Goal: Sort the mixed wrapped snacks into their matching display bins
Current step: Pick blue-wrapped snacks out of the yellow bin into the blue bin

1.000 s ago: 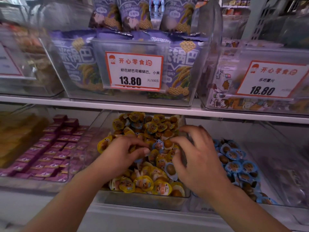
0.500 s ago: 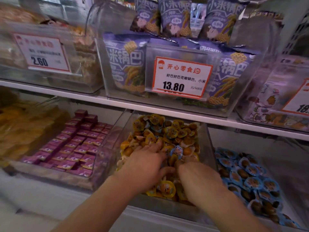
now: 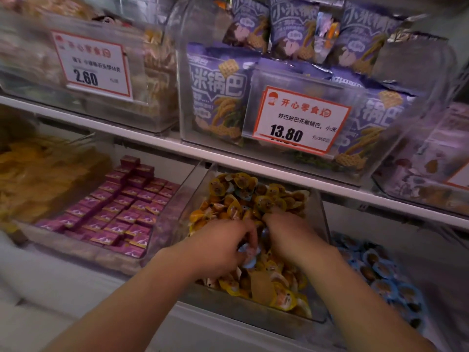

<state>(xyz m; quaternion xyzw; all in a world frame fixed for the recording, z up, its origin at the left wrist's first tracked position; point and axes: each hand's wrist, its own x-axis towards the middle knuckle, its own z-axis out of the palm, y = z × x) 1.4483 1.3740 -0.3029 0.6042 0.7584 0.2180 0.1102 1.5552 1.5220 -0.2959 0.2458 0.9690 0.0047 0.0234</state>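
Both hands are sunk into the clear middle bin point(image 3: 320, 224) on the lower shelf, which is heaped with yellow-wrapped snacks point(image 3: 256, 196). The left hand point(image 3: 218, 247) is curled, fingertips pinching a blue-wrapped snack point(image 3: 247, 252) at the pile's centre; a second blue piece just below it may also be held, blur prevents certainty. The right hand point(image 3: 291, 237) is laid knuckles-up on the pile just beside the left, fingers bent down into the wrappers; what they grasp, if anything, cannot be told. Little gap is left between the two hands. The bin's side walls slant outward and stand close to both wrists; its front lip point(image 3: 243, 311) is low and passed over by both forearms. Overhead room is capped by the white shelf edge point(image 3: 177, 146) directly above the bin's rear. To the right, touching or just beside, the bin of blue-wrapped snacks point(image 3: 380, 273) is seen, open on top. To the left a bin of purple boxed sweets point(image 3: 121, 212) is stacked in rows, then a bin of yellow packets point(image 3: 38, 179). Above, purple snack bags point(image 3: 218, 92) are held behind a 13.80 price tag point(image 3: 302, 120), and a 2.60 price tag point(image 3: 91, 64) is seen further left.
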